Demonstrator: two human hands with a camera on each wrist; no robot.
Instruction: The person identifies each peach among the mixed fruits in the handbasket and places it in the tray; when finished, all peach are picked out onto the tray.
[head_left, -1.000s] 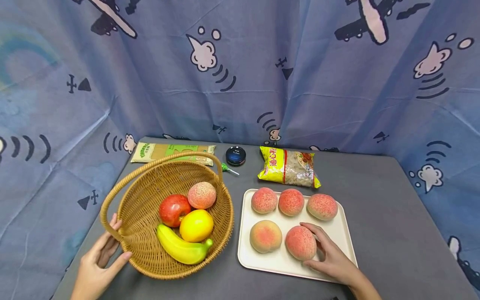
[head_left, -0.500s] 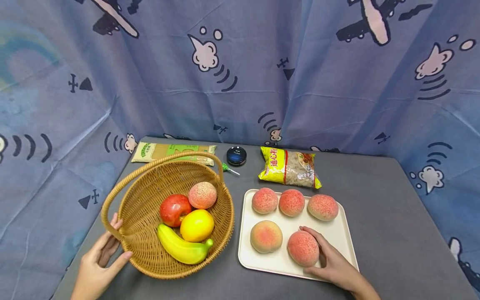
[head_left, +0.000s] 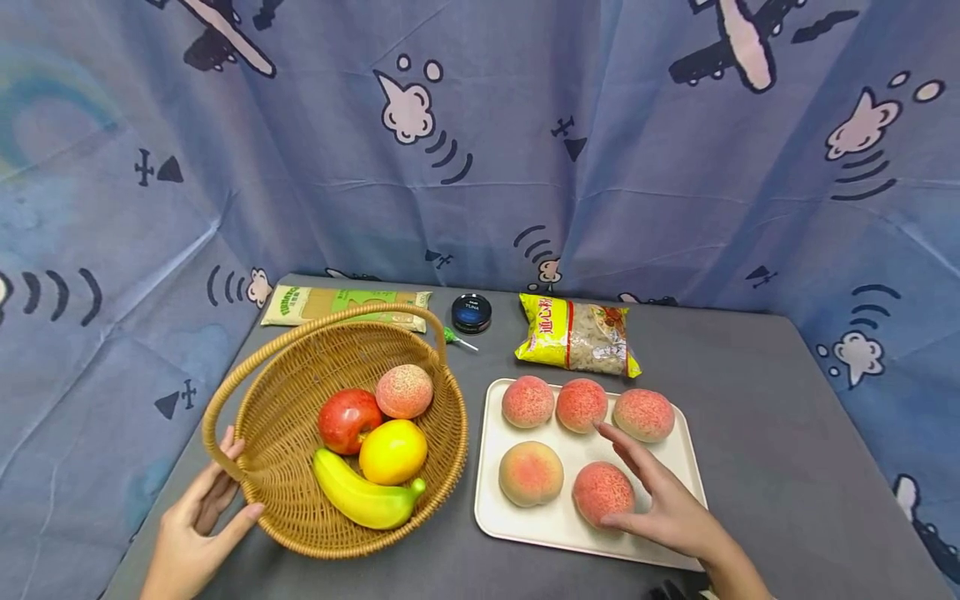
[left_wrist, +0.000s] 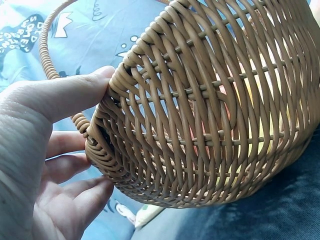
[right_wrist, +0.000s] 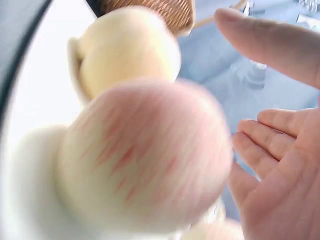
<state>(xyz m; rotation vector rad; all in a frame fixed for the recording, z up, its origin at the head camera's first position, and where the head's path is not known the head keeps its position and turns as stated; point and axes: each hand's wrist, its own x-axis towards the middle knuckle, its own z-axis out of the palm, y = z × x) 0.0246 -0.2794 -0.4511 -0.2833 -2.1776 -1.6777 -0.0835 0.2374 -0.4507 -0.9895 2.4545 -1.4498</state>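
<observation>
My left hand [head_left: 195,517] grips the left rim of a wicker basket [head_left: 288,458], thumb and fingers on either side of the weave in the left wrist view. In the basket lie a red apple [head_left: 349,421], a peach [head_left: 405,392], a yellow lemon-like fruit [head_left: 393,452] and a banana [head_left: 367,490]. My right hand [head_left: 663,504] is spread beside the front right peach [head_left: 602,493] on a white tray [head_left: 525,531]. The right wrist view shows a gap between palm and peach [right_wrist: 145,155]. Several other peaches, one of them a paler peach [head_left: 531,473], rest on the tray.
Behind the basket lies a long noodle packet [head_left: 345,302]. A dark tuna tin [head_left: 471,312] and a green lollipop [head_left: 457,337] are next to it. A yellow pasta bag [head_left: 577,335] lies behind the tray. A blue patterned curtain [head_left: 480,167] hangs past the grey table [head_left: 765,433].
My right hand, around the front right peach earlier, has let go and spread its fingers. The peach shifted slightly right, then slightly back left. The left hand and basket stay put.
</observation>
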